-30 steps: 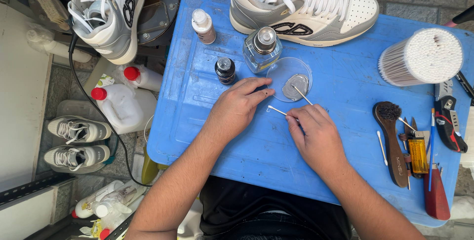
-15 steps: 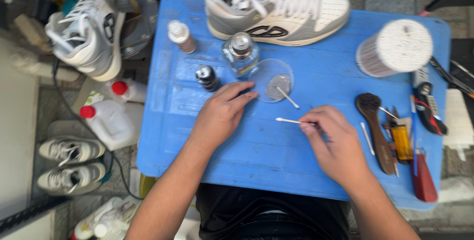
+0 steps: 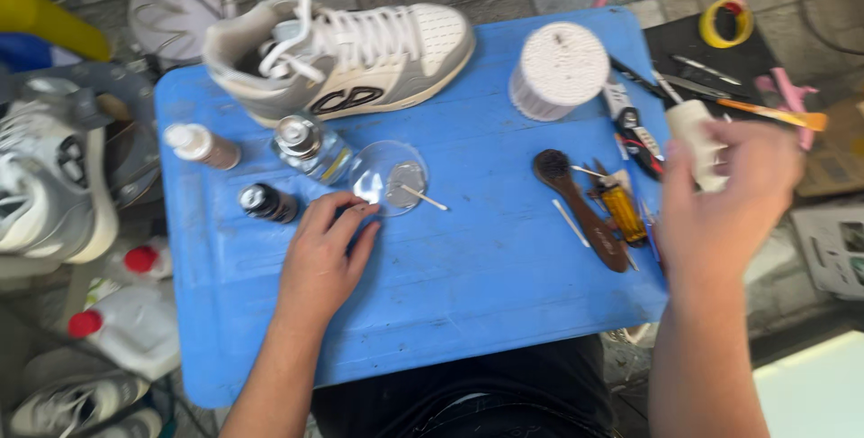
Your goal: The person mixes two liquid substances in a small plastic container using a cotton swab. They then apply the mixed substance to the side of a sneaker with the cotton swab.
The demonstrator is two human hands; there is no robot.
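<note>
The left hand (image 3: 322, 256) lies flat on the blue counter (image 3: 468, 258), fingers (image 3: 355, 222) loosely spread and holding nothing, their tips touching the near rim of a clear dish (image 3: 387, 177). In the dish sits a grey puddle with a swab (image 3: 423, 197) resting in it, its stick poking out over the rim to the right of the fingertips. Just left of those fingers stands a dark bottle (image 3: 266, 202); beyond them a clear flask (image 3: 310, 145) with a metal cap, and farther left a tan bottle (image 3: 202, 144). Past all of these a white and grey sneaker (image 3: 351, 55) lies along the far edge of the counter. The right hand (image 3: 733, 199) is raised off the right edge, blurred, its fingers curled round a small white bottle (image 3: 697, 136). Just left of that hand lie a brown brush (image 3: 580, 208), an amber lighter (image 3: 623, 213) and loose swabs, with red cutters (image 3: 630, 123) above them. A round tub of swabs (image 3: 560, 69) stands farther off, beyond the brush. Beyond the right fingers, off the counter, a yellow tape roll (image 3: 724, 22) and an orange paintbrush (image 3: 774, 114) lie on a dark surface.
</note>
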